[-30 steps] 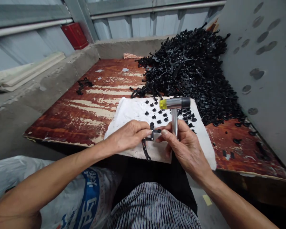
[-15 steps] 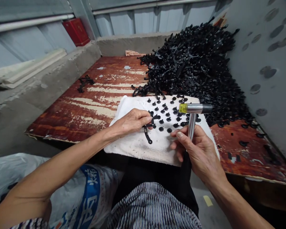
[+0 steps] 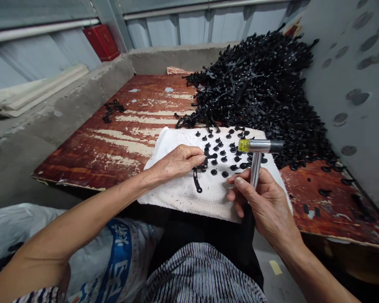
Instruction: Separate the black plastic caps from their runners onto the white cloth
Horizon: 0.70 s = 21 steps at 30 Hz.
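Note:
Pinched in the fingers of my left hand [image 3: 185,159] is a black jointed plastic arm [image 3: 197,180], its curved end with a hole hanging over the white cloth [image 3: 170,191]. The tip of that part is among the small round black discs with pegs [image 3: 224,159], which stand in loose rows on the cloth. My right hand [image 3: 265,198] is closed around a mallet [image 3: 259,146], held upright. The mallet has a metal head, a yellow face on the left and a black face on the right. Its head is above the right side of the discs.
A large heap of black plastic parts [image 3: 255,84] fills the back right of the worn red-brown board [image 3: 139,101]. A small cluster of black parts [image 3: 113,110] lies at the left. A grey panel [image 3: 347,84] stands at right, a white sack [image 3: 126,256] below left.
My left hand has shifted slightly right with the black arm, bringing it closer to the discs. The mallet and my right hand have barely moved.

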Each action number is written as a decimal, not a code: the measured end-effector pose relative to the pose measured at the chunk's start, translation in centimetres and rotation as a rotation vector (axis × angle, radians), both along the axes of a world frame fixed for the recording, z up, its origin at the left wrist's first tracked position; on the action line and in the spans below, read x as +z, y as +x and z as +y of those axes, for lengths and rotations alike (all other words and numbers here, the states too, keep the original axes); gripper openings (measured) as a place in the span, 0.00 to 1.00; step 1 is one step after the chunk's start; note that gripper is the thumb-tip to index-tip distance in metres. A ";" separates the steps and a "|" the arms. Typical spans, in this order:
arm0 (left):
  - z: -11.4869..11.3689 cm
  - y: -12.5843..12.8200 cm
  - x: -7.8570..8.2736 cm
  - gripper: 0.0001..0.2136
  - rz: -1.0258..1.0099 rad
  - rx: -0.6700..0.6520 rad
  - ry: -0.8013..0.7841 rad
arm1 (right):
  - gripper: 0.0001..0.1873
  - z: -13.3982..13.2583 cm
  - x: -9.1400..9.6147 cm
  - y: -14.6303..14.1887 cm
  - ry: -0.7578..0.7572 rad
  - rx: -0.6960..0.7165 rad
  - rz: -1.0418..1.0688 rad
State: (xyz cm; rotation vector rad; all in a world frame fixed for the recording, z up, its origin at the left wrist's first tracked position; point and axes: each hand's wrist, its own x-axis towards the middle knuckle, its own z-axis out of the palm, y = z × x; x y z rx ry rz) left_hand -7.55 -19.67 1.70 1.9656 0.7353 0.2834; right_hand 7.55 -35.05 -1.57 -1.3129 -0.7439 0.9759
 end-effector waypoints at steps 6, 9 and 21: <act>-0.6 -1.5 0.3 0.12 0.038 0.021 -0.053 | 0.18 0.0 0.0 0.1 -0.001 -0.005 -0.007; -1.0 -2.0 0.6 0.12 0.046 0.056 -0.170 | 0.18 0.1 0.0 0.1 -0.005 -0.001 -0.007; -1.5 -1.9 0.8 0.14 0.071 0.159 -0.385 | 0.18 0.0 0.0 0.1 -0.015 -0.008 0.001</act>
